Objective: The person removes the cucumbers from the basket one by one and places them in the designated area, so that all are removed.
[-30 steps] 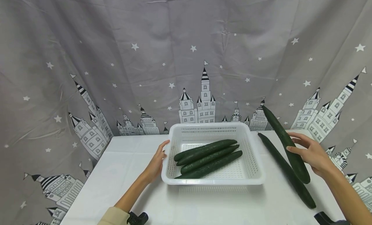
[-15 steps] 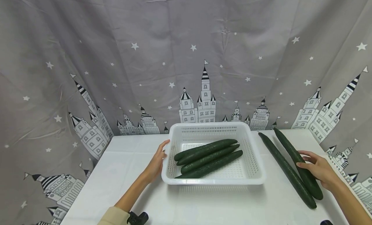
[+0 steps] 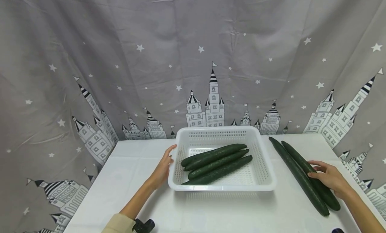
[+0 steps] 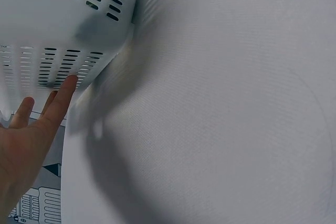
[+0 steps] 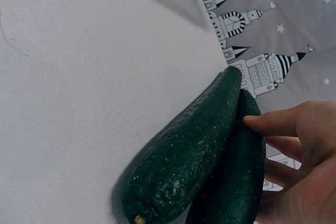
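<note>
Holding the outer cucumber (image 3: 322,191) between thumb and fingers, the right grip (image 3: 330,180) is on the right side of the white basket (image 3: 221,188), above the worktop (image 3: 223,213). That cucumber runs past the grip both ways, seemingly held about midlength for balance. Between it and the white basket lies the inner cucumber (image 3: 298,176), closely alongside, probably so that the pair lines up. Left of the white basket, the left grip (image 3: 162,168) grasps nothing; its straight fingers touch the basket's wall, apparently steadying it. Inside the white basket, more cucumbers (image 3: 218,164) rest slantwise.
</note>
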